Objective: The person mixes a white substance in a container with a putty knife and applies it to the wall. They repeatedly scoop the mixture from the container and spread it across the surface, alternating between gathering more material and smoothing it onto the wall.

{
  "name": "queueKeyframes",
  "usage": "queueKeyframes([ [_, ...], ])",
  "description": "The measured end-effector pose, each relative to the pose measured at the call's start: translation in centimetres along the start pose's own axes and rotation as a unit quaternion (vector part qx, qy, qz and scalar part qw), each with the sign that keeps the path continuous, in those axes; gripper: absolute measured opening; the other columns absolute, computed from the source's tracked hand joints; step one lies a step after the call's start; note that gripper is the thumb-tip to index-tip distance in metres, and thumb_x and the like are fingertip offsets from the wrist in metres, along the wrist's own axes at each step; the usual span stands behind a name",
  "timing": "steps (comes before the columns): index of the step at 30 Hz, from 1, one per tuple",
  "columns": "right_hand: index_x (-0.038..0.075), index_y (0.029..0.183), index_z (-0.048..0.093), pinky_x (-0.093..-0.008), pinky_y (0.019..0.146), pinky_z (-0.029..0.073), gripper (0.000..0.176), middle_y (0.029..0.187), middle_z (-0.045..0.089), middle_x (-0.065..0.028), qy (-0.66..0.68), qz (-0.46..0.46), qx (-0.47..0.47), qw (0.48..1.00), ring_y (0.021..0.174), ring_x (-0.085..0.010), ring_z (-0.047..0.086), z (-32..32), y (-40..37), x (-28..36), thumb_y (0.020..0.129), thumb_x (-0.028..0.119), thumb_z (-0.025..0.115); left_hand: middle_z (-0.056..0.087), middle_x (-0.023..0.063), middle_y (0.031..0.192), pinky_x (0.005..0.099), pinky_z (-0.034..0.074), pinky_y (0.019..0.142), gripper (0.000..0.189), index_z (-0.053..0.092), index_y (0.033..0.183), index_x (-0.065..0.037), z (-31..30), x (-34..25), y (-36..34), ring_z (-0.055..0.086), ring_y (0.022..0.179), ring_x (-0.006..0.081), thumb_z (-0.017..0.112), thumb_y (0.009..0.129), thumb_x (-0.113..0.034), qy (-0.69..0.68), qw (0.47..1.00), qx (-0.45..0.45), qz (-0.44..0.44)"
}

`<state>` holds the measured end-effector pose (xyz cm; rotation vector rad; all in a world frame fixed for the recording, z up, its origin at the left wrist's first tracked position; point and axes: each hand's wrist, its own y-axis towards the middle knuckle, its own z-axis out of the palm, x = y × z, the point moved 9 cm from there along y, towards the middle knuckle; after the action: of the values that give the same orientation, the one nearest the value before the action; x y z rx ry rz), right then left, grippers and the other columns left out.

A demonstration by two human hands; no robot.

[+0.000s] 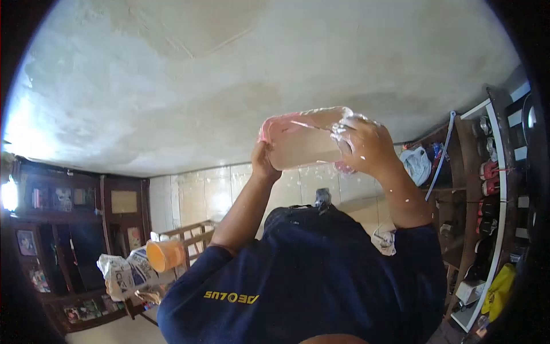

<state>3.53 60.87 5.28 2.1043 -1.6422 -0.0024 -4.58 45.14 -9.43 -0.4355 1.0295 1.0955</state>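
A shallow pink plastic tub (303,150), its rim smeared with white paste, is tilted in front of the wall. My left hand (264,162) is closed around the tub's left end, thumb on the inner side. At the opposite end, my right hand (365,146) has white paste over its fingers and grips a thin flat scraper (312,125). The scraper's blade reaches left across the tub's opening; its handle is hidden by the fingers. Behind the tub rises a wall (200,74) with patchy white and beige coating.
White-spotted floor tiles (217,189) run along the wall's foot. To the left are an orange bucket (164,255), a printed sack (123,275) on a wooden frame and a dark wooden cabinet (74,229). At right stands a shelf with shoes (490,178) and a plastic bag (416,165).
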Motion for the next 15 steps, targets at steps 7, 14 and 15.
queueKeyframes([
  [7,0.002,0.087,0.067,-0.0420,0.076,0.048,0.021,0.085,0.065,-0.0162,0.023,0.079,0.111,0.990,0.082,-0.0338,0.060,-1.3,-4.9,0.6,0.073,0.017,0.060,0.052,0.0135,0.120,0.0380,0.042,0.093,0.047,0.043,0.124,-0.001,5.6,0.3,-4.9,0.052,0.109,0.0248,0.040,0.085,-0.029,-0.174,0.982,-0.003,-0.072],
  [14,0.003,0.098,0.066,-0.0364,0.076,0.047,0.027,0.092,0.062,-0.0235,0.225,0.162,0.165,0.947,0.081,-0.0350,0.061,1.4,-9.6,6.7,0.075,0.016,0.063,0.054,0.0132,0.117,0.0395,0.043,0.092,0.045,0.047,0.122,-0.004,1.4,0.4,-15.4,0.052,0.109,0.0255,0.040,0.085,-0.027,-0.154,0.977,-0.123,-0.079],
  [15,-0.001,0.100,0.064,-0.0308,0.075,0.047,0.029,0.093,0.065,-0.0196,0.169,0.211,0.184,0.945,0.079,-0.0249,0.064,2.8,-11.1,6.0,0.078,0.017,0.065,0.054,0.0132,0.117,0.0395,0.043,0.092,0.045,0.047,0.122,-0.004,0.8,0.4,-17.4,0.052,0.109,0.0255,0.040,0.085,-0.027,-0.163,0.974,-0.135,-0.076],
])
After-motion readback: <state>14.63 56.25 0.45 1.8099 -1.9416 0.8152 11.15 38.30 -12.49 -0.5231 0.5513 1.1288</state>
